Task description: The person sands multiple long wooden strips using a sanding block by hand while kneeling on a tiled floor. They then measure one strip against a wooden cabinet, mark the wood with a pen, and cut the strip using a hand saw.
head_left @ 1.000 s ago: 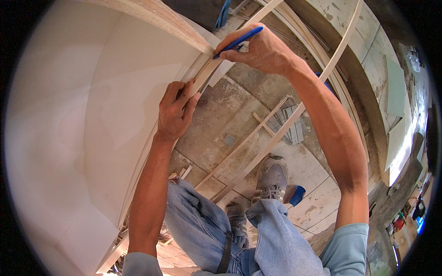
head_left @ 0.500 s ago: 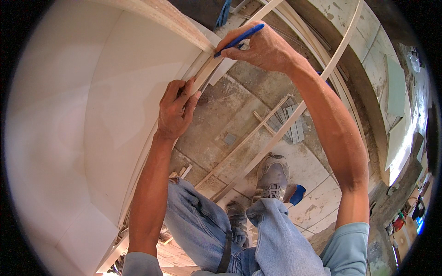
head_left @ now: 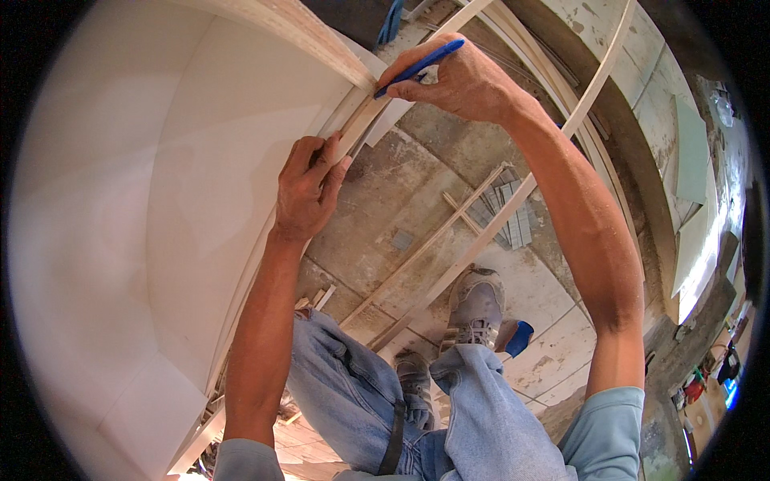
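My right hand (head_left: 475, 86) pinches a blue pen (head_left: 425, 66), its tip down at a narrow wooden strip (head_left: 359, 125). That strip runs along the edge of a large white panel (head_left: 233, 120) on my left. Closer to me, my left hand (head_left: 305, 192) grips the same strip, thumb on one side and fingers on the other. A thick raw-edged wooden board (head_left: 309, 36) meets the panel edge just beside the pen tip. Whether the pen touches the wood is too small to tell.
A long thin wooden strip (head_left: 481, 240) slants across the tiled floor, passing beneath my right forearm. Grey slats (head_left: 513, 212) lie in a small pile near it. A blue object (head_left: 520, 338) sits by my shoe (head_left: 476, 303). More long strips (head_left: 553, 68) lie at the upper right.
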{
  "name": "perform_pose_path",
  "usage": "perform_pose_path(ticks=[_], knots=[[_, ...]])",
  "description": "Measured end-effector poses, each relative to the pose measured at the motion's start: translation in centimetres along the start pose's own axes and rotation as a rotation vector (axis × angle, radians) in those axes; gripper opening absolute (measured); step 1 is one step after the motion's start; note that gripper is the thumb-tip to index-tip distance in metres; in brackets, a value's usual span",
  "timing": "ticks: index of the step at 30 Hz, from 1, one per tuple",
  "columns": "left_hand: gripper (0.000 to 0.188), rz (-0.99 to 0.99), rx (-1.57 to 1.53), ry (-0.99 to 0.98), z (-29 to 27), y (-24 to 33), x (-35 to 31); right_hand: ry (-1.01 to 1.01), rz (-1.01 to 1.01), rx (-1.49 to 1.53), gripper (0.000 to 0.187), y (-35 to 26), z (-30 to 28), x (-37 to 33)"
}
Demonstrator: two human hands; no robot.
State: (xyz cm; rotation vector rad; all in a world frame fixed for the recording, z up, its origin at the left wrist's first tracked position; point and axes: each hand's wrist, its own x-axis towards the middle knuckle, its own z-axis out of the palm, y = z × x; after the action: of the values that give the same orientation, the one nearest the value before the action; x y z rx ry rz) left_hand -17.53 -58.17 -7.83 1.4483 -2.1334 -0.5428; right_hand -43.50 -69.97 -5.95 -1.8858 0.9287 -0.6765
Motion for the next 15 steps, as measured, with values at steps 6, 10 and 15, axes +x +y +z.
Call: perform_pose_path(ticks=[6,10,15], knots=[[0.033,-0.005,-0.003,-0.001,0.02,0.12,0.08,-0.014,0.020,-0.029,0.018,-0.13,-0.28,-0.02],[0.033,0.014,0.002,0.007,-0.01,0.01,0.15,-0.034,0.037,-0.024,0.019,-0.09,-0.22,0.05],[0.033,0.038,0.011,0.006,-0.06,-0.23,0.10,-0.051,0.045,-0.023,0.016,-0.21,-0.37,0.15]])
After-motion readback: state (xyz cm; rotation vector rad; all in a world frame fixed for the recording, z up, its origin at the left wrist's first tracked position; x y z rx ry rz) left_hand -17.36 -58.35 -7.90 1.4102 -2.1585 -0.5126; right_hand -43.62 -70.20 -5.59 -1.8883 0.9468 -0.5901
